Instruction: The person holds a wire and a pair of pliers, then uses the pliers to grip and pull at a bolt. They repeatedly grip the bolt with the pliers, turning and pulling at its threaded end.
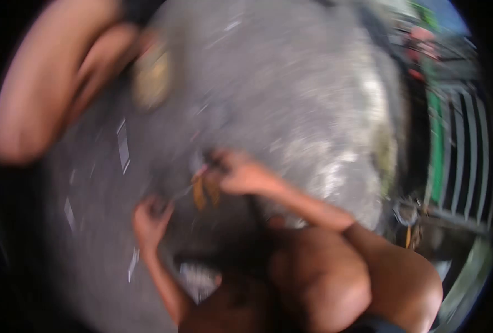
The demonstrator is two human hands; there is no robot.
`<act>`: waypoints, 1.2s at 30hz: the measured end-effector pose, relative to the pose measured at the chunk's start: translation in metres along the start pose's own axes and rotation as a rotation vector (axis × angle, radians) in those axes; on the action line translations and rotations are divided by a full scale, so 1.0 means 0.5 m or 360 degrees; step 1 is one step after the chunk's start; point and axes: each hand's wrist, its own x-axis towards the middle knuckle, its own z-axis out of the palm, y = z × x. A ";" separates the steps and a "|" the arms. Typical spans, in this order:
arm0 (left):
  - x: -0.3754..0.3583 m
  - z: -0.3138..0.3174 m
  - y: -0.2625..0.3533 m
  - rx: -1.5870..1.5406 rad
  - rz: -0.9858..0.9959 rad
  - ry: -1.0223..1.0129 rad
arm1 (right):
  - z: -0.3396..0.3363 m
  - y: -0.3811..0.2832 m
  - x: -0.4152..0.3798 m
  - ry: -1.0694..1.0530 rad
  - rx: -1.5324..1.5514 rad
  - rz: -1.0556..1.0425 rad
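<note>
The view is smeared by motion. My left hand [151, 219] is over the grey ground, its thumb and fingers curled around a small dark thing that is too blurred to name. To the right and higher up, my right hand [235, 171] is closed on something dark. Orange-yellow strips [205, 191] hang just below its fingers. A thin pale line runs between the two hands. My bent knees [324, 277] are below them.
Another person's bare leg [41, 83] and a yellowish sandal [152, 77] are at upper left. Pale scraps [124, 145] lie on the rough ground [246, 100]. A green and grey barred frame [457, 155] and clutter line the right side.
</note>
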 end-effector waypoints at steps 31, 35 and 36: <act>0.050 0.029 0.056 0.0125 0.0405 -0.0020 | -0.007 -0.002 0.178 -0.0513 -0.0315 -0.0927; 0.043 0.042 0.059 -0.0005 0.0211 0.0141 | -0.028 -0.037 0.207 -0.0837 -0.0304 -0.0624; 0.040 0.046 0.058 -0.0053 0.0146 0.0191 | -0.017 -0.030 0.205 -0.0817 -0.0270 -0.0610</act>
